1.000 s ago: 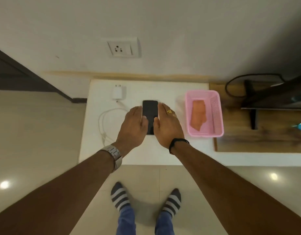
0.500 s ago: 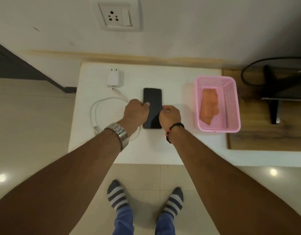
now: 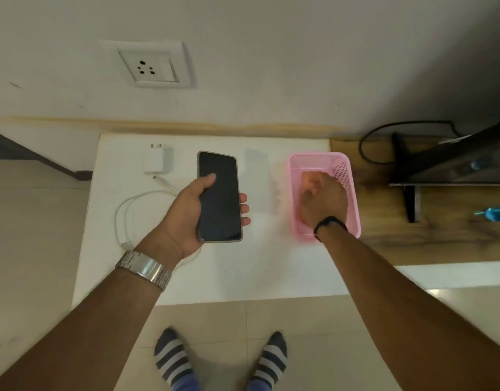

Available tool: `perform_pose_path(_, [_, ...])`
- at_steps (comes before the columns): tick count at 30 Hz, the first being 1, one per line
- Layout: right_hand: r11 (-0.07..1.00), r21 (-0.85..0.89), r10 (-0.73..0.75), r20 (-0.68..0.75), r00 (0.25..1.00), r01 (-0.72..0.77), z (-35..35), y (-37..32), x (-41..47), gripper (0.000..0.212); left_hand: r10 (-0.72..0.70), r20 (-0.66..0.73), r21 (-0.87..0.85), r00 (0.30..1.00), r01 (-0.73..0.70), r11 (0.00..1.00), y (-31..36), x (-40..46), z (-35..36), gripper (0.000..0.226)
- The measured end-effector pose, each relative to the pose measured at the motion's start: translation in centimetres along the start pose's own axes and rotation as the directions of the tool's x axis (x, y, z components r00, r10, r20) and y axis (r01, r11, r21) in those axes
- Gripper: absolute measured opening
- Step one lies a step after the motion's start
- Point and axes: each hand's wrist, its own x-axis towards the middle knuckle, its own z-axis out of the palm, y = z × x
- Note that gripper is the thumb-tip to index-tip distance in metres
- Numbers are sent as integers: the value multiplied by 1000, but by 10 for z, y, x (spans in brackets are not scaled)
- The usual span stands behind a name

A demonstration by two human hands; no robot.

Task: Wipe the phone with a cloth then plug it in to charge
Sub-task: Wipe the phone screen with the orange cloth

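My left hand (image 3: 184, 213) holds the black phone (image 3: 219, 196) screen up above the white table (image 3: 243, 272), thumb on the glass and fingertips around the right edge. My right hand (image 3: 323, 200) is blurred inside the pink basket (image 3: 353, 198), on top of the orange cloth (image 3: 309, 177); I cannot tell whether its fingers grip the cloth. A white charger (image 3: 156, 160) lies at the table's back left, its white cable (image 3: 124, 218) looped beside my left wrist. The wall socket (image 3: 150, 66) is above the table.
A wooden stand (image 3: 384, 244) adjoins the table on the right, carrying a dark TV (image 3: 452, 162) with a black cord (image 3: 384, 131) and a blue object (image 3: 494, 214). Tiled floor and my striped socks lie below the table's front edge.
My left hand has lifted the phone off the table and holds it alone. My right hand left the phone and moved right into the pink basket onto the cloth.
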Motion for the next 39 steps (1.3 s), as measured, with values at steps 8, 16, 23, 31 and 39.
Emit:
perform_pose_path(8, [998,-9,56,75,996,-55,19,17,14,12,26,127,-94,992,-14,995,-4,7,5,77])
perform_pose_path(16, [740,669,-112,32,993,62,-66,-53,-35,19,35,198,-179,980,1,984,-9,5,10,64])
perform_pose_path(23, [753,606,-398,111,911,255,-106,-126,-76,20,42,217,-192,975,0,981,-4,-11,28,60])
perform_pose_path(31, [817,464,-451,145,881,342,-100,-135,-79,31,85,185,-181,979,-51,982,1,-14,36,66])
perform_pose_path(39, [708,200,-703,291,649,677,-119,-147,-91,65,83,122,-140,989,-65,988,19,-28,39,63])
